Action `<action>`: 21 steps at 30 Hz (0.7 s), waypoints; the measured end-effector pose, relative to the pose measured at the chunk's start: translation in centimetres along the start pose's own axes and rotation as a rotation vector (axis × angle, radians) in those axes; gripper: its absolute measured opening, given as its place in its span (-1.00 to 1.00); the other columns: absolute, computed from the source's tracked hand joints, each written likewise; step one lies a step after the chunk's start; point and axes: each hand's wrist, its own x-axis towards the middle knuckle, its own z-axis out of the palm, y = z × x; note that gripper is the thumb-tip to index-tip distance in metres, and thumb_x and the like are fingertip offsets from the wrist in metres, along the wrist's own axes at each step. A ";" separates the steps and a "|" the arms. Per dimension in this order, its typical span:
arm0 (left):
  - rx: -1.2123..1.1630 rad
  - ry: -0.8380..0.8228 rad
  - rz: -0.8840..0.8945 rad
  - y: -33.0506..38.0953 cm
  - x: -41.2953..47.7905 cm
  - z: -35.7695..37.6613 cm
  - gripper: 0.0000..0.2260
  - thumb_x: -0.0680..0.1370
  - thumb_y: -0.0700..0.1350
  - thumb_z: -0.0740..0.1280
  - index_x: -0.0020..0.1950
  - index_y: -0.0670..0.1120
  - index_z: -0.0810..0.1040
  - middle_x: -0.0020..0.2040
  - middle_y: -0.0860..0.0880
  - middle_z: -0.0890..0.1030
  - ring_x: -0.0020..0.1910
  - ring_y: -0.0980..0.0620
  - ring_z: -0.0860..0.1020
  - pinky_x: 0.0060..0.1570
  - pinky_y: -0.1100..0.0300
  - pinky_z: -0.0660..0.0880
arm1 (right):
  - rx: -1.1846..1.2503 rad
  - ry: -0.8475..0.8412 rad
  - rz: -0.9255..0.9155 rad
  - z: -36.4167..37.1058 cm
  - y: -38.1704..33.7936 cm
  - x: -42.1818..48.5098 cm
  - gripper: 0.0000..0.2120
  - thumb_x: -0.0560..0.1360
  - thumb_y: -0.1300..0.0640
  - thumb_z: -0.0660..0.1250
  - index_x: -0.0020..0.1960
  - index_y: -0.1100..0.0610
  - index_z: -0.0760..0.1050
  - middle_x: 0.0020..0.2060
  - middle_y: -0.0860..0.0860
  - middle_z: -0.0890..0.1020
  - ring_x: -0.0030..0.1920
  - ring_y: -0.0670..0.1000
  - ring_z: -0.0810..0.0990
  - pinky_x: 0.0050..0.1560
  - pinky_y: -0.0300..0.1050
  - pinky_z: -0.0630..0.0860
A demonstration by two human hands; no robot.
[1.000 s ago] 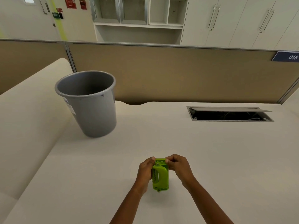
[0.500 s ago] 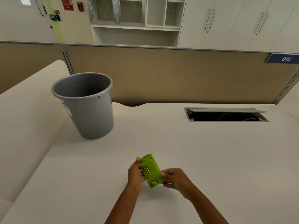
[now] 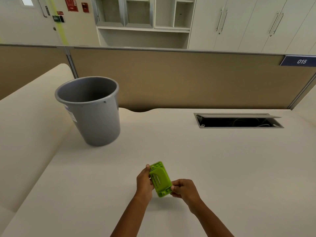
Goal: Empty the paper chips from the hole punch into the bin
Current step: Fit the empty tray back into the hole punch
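Observation:
A small lime-green hole punch (image 3: 160, 179) is held just above the cream desk, low in the middle of the view, tilted with its far end leaning left. My left hand (image 3: 144, 183) grips its left side. My right hand (image 3: 183, 188) pinches its near right corner. A grey plastic bin (image 3: 90, 110) stands upright on the desk at the far left, well away from both hands; its inside looks bare as far as I can see. No paper chips show.
An open cable hatch (image 3: 238, 120) is sunk into the desk at the far right. A tan partition (image 3: 179, 79) closes the back edge. A raised cream ledge (image 3: 25, 127) runs along the left, beside the bin.
The punch has turned from lengthwise to tilted left, and my right hand has slid from its far end to its near corner. The last half second shows almost no movement.

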 end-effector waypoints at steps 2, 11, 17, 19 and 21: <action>0.000 0.000 -0.008 0.0 0.0 -0.2 -0.79 0.59 -0.10 0.18 -0.20 -0.13 0.49 -0.20 -0.13 0.52 -0.23 -0.07 0.50 -0.24 0.04 0.47 | -0.011 -0.042 0.014 -0.5 -0.4 -0.1 -0.85 0.44 0.41 0.30 -0.22 0.25 0.59 -0.38 0.09 0.59 -0.37 -0.03 0.59 -0.33 -0.32 0.57; 0.083 -0.081 -0.021 0.2 -0.2 0.2 -0.76 0.59 -0.07 0.18 -0.18 -0.15 0.52 -0.19 -0.14 0.57 -0.24 -0.06 0.55 -0.40 0.17 0.58 | -0.016 -0.124 -0.099 0.0 -2.3 -0.4 -0.88 0.53 0.09 0.25 -0.14 0.05 0.53 -0.20 0.04 0.60 -0.20 -0.03 0.57 -0.15 -0.22 0.50; 0.071 -0.203 -0.013 -0.1 -1.0 0.6 -0.72 0.63 -0.10 0.07 -0.09 -0.16 0.52 -0.14 -0.17 0.58 -0.18 -0.06 0.56 -0.37 0.19 0.59 | 0.038 0.004 -0.091 0.1 -2.2 0.5 -0.75 0.44 0.18 0.38 -0.41 0.09 0.51 -0.42 0.02 0.54 -0.38 -0.06 0.48 -0.26 -0.20 0.40; 0.116 -0.243 -0.032 -0.6 -1.3 0.6 -0.74 0.63 -0.16 0.05 -0.03 -0.18 0.51 -0.13 -0.18 0.58 -0.17 -0.07 0.56 -0.40 0.23 0.60 | 0.102 0.037 -0.073 0.1 -2.1 0.8 -0.80 0.45 0.20 0.37 -0.35 0.17 0.52 -0.36 0.13 0.54 -0.29 0.06 0.50 -0.17 -0.06 0.42; 0.186 -0.289 -0.048 -1.3 -1.6 0.5 -0.76 0.62 -0.25 0.06 -0.03 -0.19 0.52 -0.13 -0.18 0.59 -0.19 -0.07 0.57 -0.36 0.23 0.60 | 0.152 0.088 -0.060 0.1 -2.0 1.0 -0.84 0.45 0.20 0.36 -0.27 0.26 0.52 -0.29 0.20 0.52 -0.22 0.12 0.48 -0.11 -0.02 0.40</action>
